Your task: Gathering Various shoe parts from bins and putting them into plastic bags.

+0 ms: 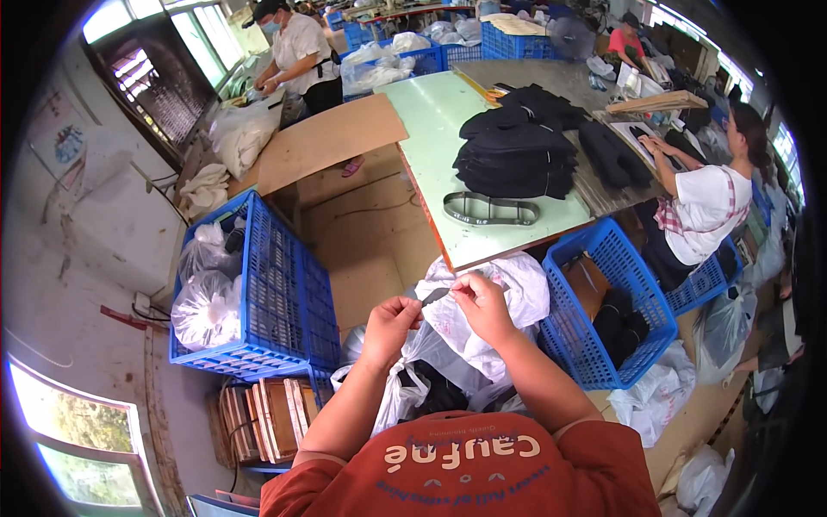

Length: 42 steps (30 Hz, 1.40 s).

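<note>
In front of my chest, my left hand (393, 329) and my right hand (481, 303) pinch the two ends of a small dark grey piece (436, 296), thin and strip-like; what it is made of I cannot tell. Both hands are closed at the fingertips and hover over white plastic bags (517, 297). Beyond them stands a pale green table (439, 164). On its near part lies a sole-shaped metal frame (491, 221), like a cutting die. Behind that frame rises a stack of black sole-shaped pieces (515, 164).
A blue crate (280, 289) with filled plastic bags stands left, another blue crate (642, 340) with black pieces right. A brown board (332, 142) spans the far left. One person (711, 202) works at the right table side, another (301, 52) at far left. Wooden boards (271, 418) lean low left.
</note>
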### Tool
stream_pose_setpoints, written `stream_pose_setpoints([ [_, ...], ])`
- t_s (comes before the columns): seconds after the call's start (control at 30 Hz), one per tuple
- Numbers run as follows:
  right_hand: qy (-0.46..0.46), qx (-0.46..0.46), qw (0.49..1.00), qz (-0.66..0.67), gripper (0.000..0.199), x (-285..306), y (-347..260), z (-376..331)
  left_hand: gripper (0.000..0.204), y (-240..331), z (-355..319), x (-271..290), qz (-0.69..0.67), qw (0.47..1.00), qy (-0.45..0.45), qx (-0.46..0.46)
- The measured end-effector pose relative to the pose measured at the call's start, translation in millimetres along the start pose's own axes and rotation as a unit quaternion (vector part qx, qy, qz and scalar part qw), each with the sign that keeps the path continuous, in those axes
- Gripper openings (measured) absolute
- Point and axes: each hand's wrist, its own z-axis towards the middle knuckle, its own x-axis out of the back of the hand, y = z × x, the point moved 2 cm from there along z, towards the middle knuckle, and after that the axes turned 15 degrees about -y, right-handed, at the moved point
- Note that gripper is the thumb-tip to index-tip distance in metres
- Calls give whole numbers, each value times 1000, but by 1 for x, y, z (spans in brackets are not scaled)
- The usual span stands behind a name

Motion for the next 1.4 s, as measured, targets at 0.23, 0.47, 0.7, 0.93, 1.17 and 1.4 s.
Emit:
stream_pose_setpoints([
  [0.23,-18,-8,1000,-6,8,1,-2,-4,14,-1,-2,-2,5,1000,-7,11],
  [0.47,-26,-8,1000,11,9,3,2,-8,14,-3,-2,-4,13,1000,-17,10],
  [0.7,-53,-16,996,66,6,4,11,-10,13,-5,2,-4,-32,999,-18,28],
  [0.93,-56,-78,984,151,7,30,37,-39,11,-13,1,4,-107,993,2,47],
  [1.17,-56,-202,924,-319,5,90,149,-178,8,-31,-19,23,-108,992,34,49],
  [1.4,-287,-459,650,-534,23,156,342,-478,5,-59,-54,59,-144,984,70,83],
])
